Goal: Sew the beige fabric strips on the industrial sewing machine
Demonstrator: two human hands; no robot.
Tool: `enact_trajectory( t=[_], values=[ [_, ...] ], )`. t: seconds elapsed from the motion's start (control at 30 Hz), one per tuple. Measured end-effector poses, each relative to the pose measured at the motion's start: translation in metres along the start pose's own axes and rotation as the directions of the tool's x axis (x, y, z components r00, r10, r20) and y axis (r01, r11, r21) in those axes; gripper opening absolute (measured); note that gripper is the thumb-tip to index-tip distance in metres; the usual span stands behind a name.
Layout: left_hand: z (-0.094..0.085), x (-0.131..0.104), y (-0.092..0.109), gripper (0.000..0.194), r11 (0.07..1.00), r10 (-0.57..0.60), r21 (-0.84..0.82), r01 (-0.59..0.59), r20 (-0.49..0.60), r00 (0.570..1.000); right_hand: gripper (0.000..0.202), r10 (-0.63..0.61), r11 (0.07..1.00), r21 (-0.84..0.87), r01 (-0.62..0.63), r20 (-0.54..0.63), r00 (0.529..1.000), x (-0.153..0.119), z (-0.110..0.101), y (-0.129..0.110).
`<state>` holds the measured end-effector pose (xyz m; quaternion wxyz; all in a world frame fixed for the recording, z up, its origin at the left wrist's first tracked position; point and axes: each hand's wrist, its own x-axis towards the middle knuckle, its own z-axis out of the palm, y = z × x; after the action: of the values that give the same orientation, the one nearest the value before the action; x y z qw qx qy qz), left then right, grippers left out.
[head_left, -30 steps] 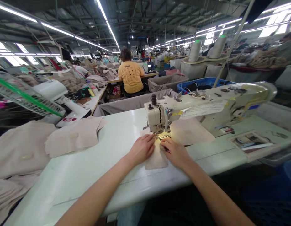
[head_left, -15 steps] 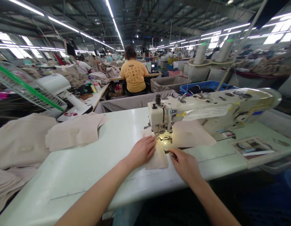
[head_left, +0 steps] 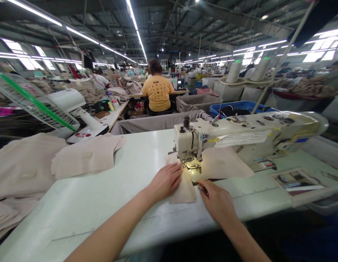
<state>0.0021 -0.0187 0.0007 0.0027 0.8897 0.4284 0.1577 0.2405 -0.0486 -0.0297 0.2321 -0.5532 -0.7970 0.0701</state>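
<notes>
A beige fabric piece [head_left: 185, 191] lies under the needle area of a white sewing machine [head_left: 185, 140]. My left hand [head_left: 166, 181] rests flat on this piece, just left of the presser foot, with its fingers stretched out. To the right of the strip, my right hand [head_left: 216, 200] has its fingers curled in a pinch beside the lit needle plate [head_left: 195, 171]; a small dark object shows at the fingertips, too small to name. Another beige panel [head_left: 226, 163] lies beneath the machine arm.
Stacked beige pieces [head_left: 84, 156] lie at the table's left, near a white fan [head_left: 65, 100]. A tray of small tools [head_left: 297, 182] is at right. Behind are fabric-lined bins, a blue basket [head_left: 240, 105] and a seated person in yellow [head_left: 158, 92].
The camera view has tilted slightly, so the scene sits a little lower. Both hands keep nearly the same places beside the needle area, with no clear movement of the fabric.
</notes>
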Motion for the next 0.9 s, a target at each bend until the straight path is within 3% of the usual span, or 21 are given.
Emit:
enact_trajectory(
  t=[0.4,0.57,0.73,0.83,0.9],
  values=[
    [0.008,-0.002,0.001,0.036,0.998,-0.067,-0.013,0.067,0.006,0.998,0.024,-0.004,1.000,-0.027,0.004,-0.018,1.000,0.000,0.001,0.001],
    [-0.007,-0.019,0.005,0.038,0.995,-0.096,-0.008,0.097,0.074,0.993,0.023,-0.024,1.000,-0.003,0.024,-0.052,0.998,0.000,0.002,0.005],
    [-0.045,-0.040,0.049,0.045,0.984,-0.175,0.066,0.167,0.157,0.972,0.023,-0.025,1.000,-0.008,0.024,-0.062,0.998,-0.002,0.005,0.006],
    [-0.056,-0.041,0.076,0.038,0.970,-0.242,0.104,0.220,0.340,0.909,0.022,-0.035,0.999,0.011,0.036,-0.061,0.998,-0.003,0.005,0.006],
    [-0.054,-0.036,0.076,0.031,0.953,-0.302,0.146,0.265,0.405,0.863,0.020,-0.044,0.998,0.039,0.047,-0.064,0.997,-0.001,0.001,0.007]
  ],
)
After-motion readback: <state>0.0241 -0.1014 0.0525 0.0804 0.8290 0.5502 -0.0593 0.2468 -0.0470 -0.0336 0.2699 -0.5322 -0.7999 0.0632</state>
